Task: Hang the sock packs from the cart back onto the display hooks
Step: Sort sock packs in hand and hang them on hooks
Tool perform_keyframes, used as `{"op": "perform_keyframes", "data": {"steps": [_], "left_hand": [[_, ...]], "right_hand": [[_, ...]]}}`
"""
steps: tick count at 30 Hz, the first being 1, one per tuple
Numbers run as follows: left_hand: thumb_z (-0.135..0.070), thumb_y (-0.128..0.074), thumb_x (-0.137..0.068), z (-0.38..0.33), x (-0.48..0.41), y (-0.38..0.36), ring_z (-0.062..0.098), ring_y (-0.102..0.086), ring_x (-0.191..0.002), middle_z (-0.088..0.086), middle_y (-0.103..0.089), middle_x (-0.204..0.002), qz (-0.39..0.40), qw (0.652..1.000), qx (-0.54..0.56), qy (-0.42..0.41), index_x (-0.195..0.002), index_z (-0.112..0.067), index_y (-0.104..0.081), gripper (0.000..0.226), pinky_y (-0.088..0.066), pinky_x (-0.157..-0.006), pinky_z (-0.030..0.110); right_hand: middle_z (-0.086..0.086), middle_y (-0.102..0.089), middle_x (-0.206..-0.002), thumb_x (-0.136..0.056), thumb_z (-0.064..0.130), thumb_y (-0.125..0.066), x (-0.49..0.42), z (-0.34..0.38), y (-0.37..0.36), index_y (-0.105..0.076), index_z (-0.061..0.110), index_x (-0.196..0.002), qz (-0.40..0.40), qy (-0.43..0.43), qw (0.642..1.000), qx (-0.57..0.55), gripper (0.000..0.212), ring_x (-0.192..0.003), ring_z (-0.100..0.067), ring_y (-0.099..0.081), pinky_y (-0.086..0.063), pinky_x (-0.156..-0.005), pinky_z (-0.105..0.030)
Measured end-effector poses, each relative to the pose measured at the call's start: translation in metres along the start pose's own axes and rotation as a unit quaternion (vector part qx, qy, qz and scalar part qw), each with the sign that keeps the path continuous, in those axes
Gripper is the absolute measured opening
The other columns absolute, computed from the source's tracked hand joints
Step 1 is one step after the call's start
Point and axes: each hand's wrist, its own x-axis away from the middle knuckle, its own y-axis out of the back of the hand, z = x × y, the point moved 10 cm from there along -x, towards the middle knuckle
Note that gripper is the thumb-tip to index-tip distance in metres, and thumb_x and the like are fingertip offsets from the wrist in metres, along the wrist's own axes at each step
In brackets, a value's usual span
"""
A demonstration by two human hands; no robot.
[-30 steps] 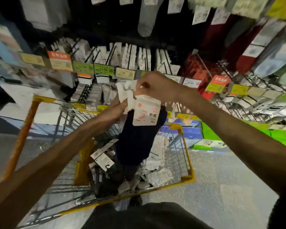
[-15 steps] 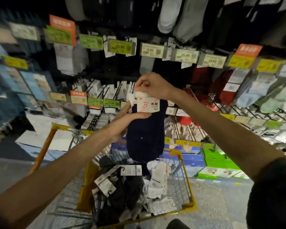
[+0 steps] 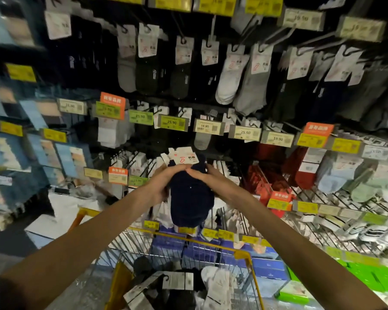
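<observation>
Aloft, left hand (image 3: 159,186) and right hand (image 3: 212,182) grip the sock pack (image 3: 191,199) between them.

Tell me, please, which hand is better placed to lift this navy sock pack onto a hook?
Probably the right hand: it grips the navy sock pack slightly higher, nearer the white card. The left hand holds its side lower and can steady it.
</observation>
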Motion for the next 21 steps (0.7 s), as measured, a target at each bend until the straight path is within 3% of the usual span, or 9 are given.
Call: {"op": "perform_keyframes", "data": {"steps": [3,6,10,16,21], "left_hand": [[-0.040,-0.077,-0.084,-0.007,-0.003,0.002,0.027,-0.072,-0.104,0.009,-0.075,-0.114,0.006,1.000,-0.012,0.011,-0.124,-0.016,-0.069,0.047,-0.060,-0.080,0.036],[-0.057,-0.064,-0.089,0.001,-0.006,0.013,0.027,-0.072,-0.104,0.008,-0.075,-0.114,0.004,0.999,0.012,0.043,-0.121,-0.019,-0.071,0.051,-0.060,-0.076,0.035],[-0.073,-0.049,-0.088,0.025,-0.013,0.034,0.031,-0.069,-0.110,0.009,-0.073,-0.119,0.009,0.996,0.048,0.077,-0.123,-0.025,-0.070,0.063,-0.056,-0.094,0.047],[-0.065,-0.049,-0.094,0.038,-0.021,0.067,0.025,-0.061,-0.122,0.005,-0.068,-0.129,-0.018,0.996,0.017,0.089,-0.116,-0.027,-0.072,0.049,-0.041,-0.113,0.050],[-0.056,-0.054,-0.096,0.042,-0.029,0.095,0.030,-0.070,-0.101,0.013,-0.074,-0.108,-0.085,0.991,0.010,0.100,-0.106,-0.012,-0.073,0.049,-0.057,-0.087,0.042]], "right_hand": [[0.006,-0.074,-0.110,-0.080,0.037,-0.080,-0.008,-0.005,-0.009,-0.067,0.035,-0.110,0.028,-0.023,0.999,-0.029,0.033,-0.104,-0.016,-0.070,-0.054,-0.096,-0.038],[0.001,-0.073,-0.113,-0.074,0.023,-0.085,-0.017,-0.014,-0.010,-0.065,0.028,-0.110,-0.006,-0.034,0.998,-0.055,0.042,-0.108,-0.021,-0.068,-0.053,-0.097,-0.044],[-0.008,-0.070,-0.114,-0.070,0.011,-0.088,-0.023,-0.036,-0.007,-0.055,0.015,-0.121,-0.103,-0.062,0.988,-0.098,0.061,-0.101,-0.025,-0.069,-0.057,-0.090,-0.044],[-0.012,-0.067,-0.119,-0.073,-0.002,-0.082,-0.028,-0.074,-0.028,-0.054,0.010,-0.122,-0.163,-0.085,0.957,-0.226,0.058,-0.105,-0.030,-0.067,-0.058,-0.085,-0.046],[-0.003,-0.075,-0.107,-0.079,0.007,-0.079,-0.036,-0.087,-0.060,-0.053,0.021,-0.123,-0.130,-0.085,0.953,-0.261,0.052,-0.098,-0.024,-0.072,-0.058,-0.081,-0.042]]}}
